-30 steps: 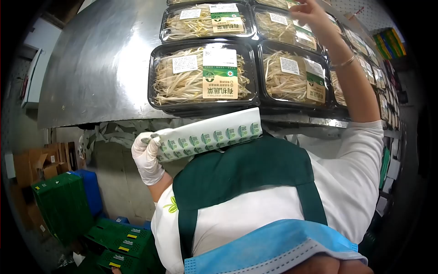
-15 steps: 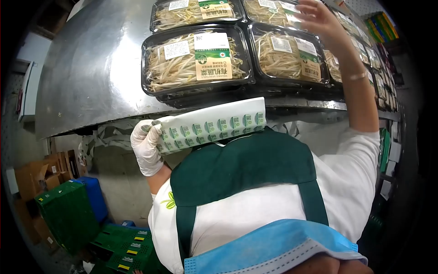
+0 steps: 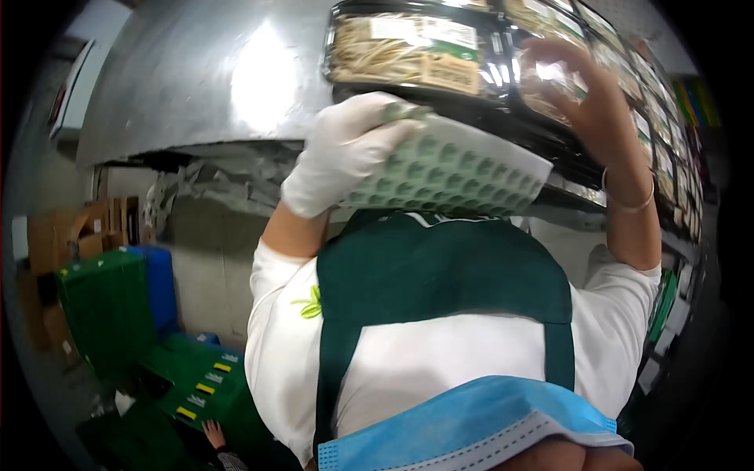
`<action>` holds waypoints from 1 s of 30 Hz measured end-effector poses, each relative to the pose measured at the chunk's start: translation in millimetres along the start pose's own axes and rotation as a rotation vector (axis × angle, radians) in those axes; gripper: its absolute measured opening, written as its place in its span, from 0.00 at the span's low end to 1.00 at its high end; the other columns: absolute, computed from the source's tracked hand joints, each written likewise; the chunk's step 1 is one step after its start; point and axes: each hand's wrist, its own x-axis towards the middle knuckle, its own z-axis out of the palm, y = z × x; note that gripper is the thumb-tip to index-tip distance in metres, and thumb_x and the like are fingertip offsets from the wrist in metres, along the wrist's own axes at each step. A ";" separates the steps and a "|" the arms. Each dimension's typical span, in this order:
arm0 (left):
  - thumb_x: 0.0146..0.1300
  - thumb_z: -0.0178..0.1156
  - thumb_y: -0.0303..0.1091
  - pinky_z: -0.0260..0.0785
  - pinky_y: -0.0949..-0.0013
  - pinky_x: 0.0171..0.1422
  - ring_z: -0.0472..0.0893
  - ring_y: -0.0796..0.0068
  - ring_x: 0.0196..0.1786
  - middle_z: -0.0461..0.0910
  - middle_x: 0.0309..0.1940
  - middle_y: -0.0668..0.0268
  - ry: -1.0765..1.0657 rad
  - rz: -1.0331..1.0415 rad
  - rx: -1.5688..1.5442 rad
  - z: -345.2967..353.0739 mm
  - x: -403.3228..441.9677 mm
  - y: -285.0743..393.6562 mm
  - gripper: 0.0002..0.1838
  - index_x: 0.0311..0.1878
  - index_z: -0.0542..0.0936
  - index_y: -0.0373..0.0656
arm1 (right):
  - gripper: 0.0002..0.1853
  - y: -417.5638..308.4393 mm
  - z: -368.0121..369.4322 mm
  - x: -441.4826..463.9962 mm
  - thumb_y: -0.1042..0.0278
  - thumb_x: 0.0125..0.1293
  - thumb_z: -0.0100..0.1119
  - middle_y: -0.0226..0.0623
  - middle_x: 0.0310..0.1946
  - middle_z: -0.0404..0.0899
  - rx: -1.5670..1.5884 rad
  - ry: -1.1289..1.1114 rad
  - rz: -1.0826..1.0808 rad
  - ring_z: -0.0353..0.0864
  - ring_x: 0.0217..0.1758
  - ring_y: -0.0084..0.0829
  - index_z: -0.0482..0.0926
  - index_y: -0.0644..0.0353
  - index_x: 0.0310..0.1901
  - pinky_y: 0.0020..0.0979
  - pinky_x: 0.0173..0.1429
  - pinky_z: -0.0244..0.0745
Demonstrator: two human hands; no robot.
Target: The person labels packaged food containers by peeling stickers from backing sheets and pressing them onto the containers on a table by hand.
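My left hand (image 3: 338, 153), in a white glove, grips the left end of a sheet of green round stickers (image 3: 463, 169) in front of my chest. My bare right hand (image 3: 577, 86), blurred, is raised with fingers apart and bent over the black trays at the right; nothing shows between them. Just beyond the sheet lies a lidded black tray of bean sprouts (image 3: 381, 51) with white and green-tan labels. Another sprout tray (image 3: 542, 98) is partly hidden behind my right hand.
The trays stand on a metal table (image 3: 188, 86), with more rows at the right. Green crates (image 3: 106, 306), a blue crate (image 3: 161, 286) and cardboard boxes (image 3: 86, 231) are at the lower left. Another person's hand (image 3: 213, 432) touches a green crate.
My left hand and the sheet have moved up and right, nearer the trays. My right hand has come down toward the sheet. The trays appear further right, and another person's hand shows more clearly.
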 end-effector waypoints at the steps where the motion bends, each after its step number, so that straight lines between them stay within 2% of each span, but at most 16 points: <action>1: 0.54 0.58 0.26 0.68 0.77 0.37 0.76 0.77 0.30 0.78 0.27 0.63 -0.091 -0.118 -0.083 2.0 2.8 6.2 0.08 0.38 0.78 0.37 | 0.17 -33.2 11.5 6.7 0.64 0.52 0.62 0.36 0.37 0.76 0.189 -0.072 -0.078 0.74 0.43 0.33 0.74 0.59 0.43 0.30 0.48 0.68; 4: 0.53 0.54 0.19 0.69 0.77 0.38 0.75 0.83 0.32 0.79 0.29 0.66 -0.112 -0.019 -0.156 3.0 -7.3 -2.4 0.12 0.42 0.76 0.38 | 0.16 -75.0 43.3 21.7 0.68 0.46 0.64 0.34 0.27 0.71 -0.088 -0.034 -0.394 0.72 0.34 0.33 0.72 0.58 0.38 0.31 0.41 0.66; 7: 0.52 0.51 0.17 0.69 0.77 0.38 0.74 0.84 0.33 0.79 0.31 0.66 -0.091 -0.009 -0.147 -4.1 -19.2 -10.1 0.13 0.42 0.75 0.37 | 0.14 -83.5 59.7 25.0 0.69 0.44 0.64 0.32 0.25 0.68 -0.214 -0.083 -0.452 0.71 0.33 0.32 0.70 0.58 0.33 0.31 0.35 0.67; 11: 0.55 0.55 0.19 0.69 0.78 0.39 0.75 0.84 0.34 0.78 0.31 0.69 -0.218 -0.194 -0.307 -17.7 -37.7 -1.0 0.10 0.42 0.75 0.34 | 0.10 -91.2 67.8 28.4 0.72 0.46 0.61 0.32 0.24 0.69 -0.173 -0.183 -0.516 0.72 0.32 0.33 0.71 0.59 0.30 0.30 0.34 0.68; 12: 0.54 0.56 0.20 0.70 0.77 0.43 0.76 0.80 0.37 0.80 0.34 0.65 -0.260 -0.219 -0.256 -27.5 -44.7 -8.1 0.11 0.43 0.75 0.33 | 0.07 -90.5 66.8 33.4 0.74 0.47 0.60 0.32 0.24 0.70 0.014 -0.215 -0.453 0.73 0.31 0.32 0.71 0.59 0.28 0.28 0.34 0.68; 13: 0.54 0.60 0.28 0.68 0.78 0.39 0.74 0.83 0.33 0.79 0.34 0.63 -0.287 -0.186 -0.237 -33.7 -50.1 -10.5 0.12 0.42 0.76 0.35 | 0.05 -88.5 66.2 37.1 0.76 0.49 0.58 0.33 0.24 0.71 0.202 -0.244 -0.384 0.73 0.31 0.31 0.72 0.59 0.27 0.27 0.34 0.69; 14: 0.54 0.60 0.27 0.69 0.77 0.41 0.75 0.81 0.35 0.79 0.35 0.62 -0.325 -0.186 -0.386 -43.8 -57.0 -13.8 0.12 0.43 0.77 0.34 | 0.02 -84.7 66.6 41.4 0.78 0.52 0.56 0.33 0.26 0.74 0.350 -0.194 -0.153 0.75 0.30 0.26 0.74 0.60 0.25 0.23 0.33 0.69; 15: 0.54 0.60 0.27 0.69 0.76 0.42 0.76 0.79 0.36 0.79 0.37 0.61 -0.363 -0.187 -0.537 -49.5 -63.3 -16.5 0.13 0.43 0.77 0.33 | 0.02 -71.4 66.5 53.1 0.76 0.55 0.55 0.32 0.26 0.75 0.352 -0.076 -0.148 0.74 0.27 0.20 0.75 0.60 0.27 0.21 0.31 0.68; 16: 0.55 0.58 0.25 0.70 0.75 0.44 0.77 0.76 0.38 0.79 0.37 0.59 -0.270 -0.150 -0.603 -47.2 -68.9 -18.2 0.10 0.41 0.77 0.31 | 0.02 -47.2 73.5 64.0 0.75 0.56 0.55 0.32 0.25 0.75 0.477 -0.029 -0.012 0.74 0.28 0.24 0.74 0.61 0.31 0.23 0.34 0.69; 19: 0.55 0.56 0.21 0.69 0.73 0.48 0.77 0.75 0.40 0.78 0.39 0.59 -0.099 -0.319 -0.688 -50.7 -83.8 -28.1 0.11 0.43 0.76 0.33 | 0.24 -44.8 88.2 77.6 0.77 0.50 0.60 0.40 0.24 0.73 0.516 -0.022 0.417 0.76 0.30 0.32 0.64 0.67 0.50 0.25 0.35 0.71; 21: 0.53 0.52 0.18 0.69 0.66 0.53 0.78 0.68 0.44 0.78 0.40 0.58 -0.073 -0.406 -0.742 -47.1 -83.5 -19.0 0.17 0.48 0.71 0.32 | 0.13 -50.0 99.5 67.6 0.68 0.57 0.55 0.34 0.27 0.75 -0.101 -0.060 0.217 0.75 0.32 0.31 0.71 0.60 0.44 0.27 0.40 0.70; 23: 0.52 0.54 0.17 0.67 0.66 0.56 0.76 0.67 0.49 0.75 0.46 0.56 0.079 -0.305 -0.790 -37.6 -80.3 -15.5 0.18 0.49 0.71 0.32 | 0.16 -33.4 99.3 67.8 0.64 0.58 0.55 0.35 0.28 0.75 -0.334 0.003 0.043 0.74 0.35 0.32 0.69 0.59 0.47 0.28 0.43 0.68; 24: 0.50 0.56 0.17 0.66 0.67 0.58 0.74 0.67 0.52 0.72 0.51 0.55 0.021 -0.309 -0.824 -38.3 -83.1 -19.6 0.20 0.50 0.71 0.33 | 0.15 -28.0 98.2 66.7 0.63 0.60 0.53 0.31 0.27 0.74 -0.587 0.137 0.055 0.72 0.36 0.27 0.70 0.58 0.46 0.27 0.42 0.67; 26: 0.50 0.57 0.17 0.65 0.68 0.58 0.74 0.67 0.52 0.74 0.49 0.54 -0.066 -0.343 -0.783 -45.5 -85.9 -28.5 0.20 0.49 0.72 0.34 | 0.20 -26.4 69.8 90.7 0.58 0.52 0.59 0.40 0.24 0.75 -0.473 0.025 0.261 0.74 0.27 0.31 0.72 0.67 0.40 0.29 0.32 0.69; 27: 0.51 0.57 0.17 0.65 0.68 0.58 0.74 0.67 0.52 0.74 0.48 0.54 -0.082 -0.286 -0.708 -47.2 -84.4 -31.8 0.19 0.48 0.72 0.34 | 0.22 -19.1 66.0 103.8 0.55 0.52 0.59 0.41 0.24 0.75 -0.281 -0.045 0.550 0.75 0.26 0.31 0.73 0.67 0.39 0.30 0.31 0.69; 30: 0.53 0.56 0.18 0.66 0.72 0.55 0.75 0.71 0.49 0.77 0.45 0.56 -0.013 -0.277 -0.647 -50.3 -81.9 -23.9 0.15 0.46 0.75 0.35 | 0.18 45.1 83.9 130.5 0.57 0.50 0.60 0.41 0.22 0.75 0.111 0.050 0.502 0.76 0.26 0.30 0.75 0.67 0.34 0.30 0.30 0.69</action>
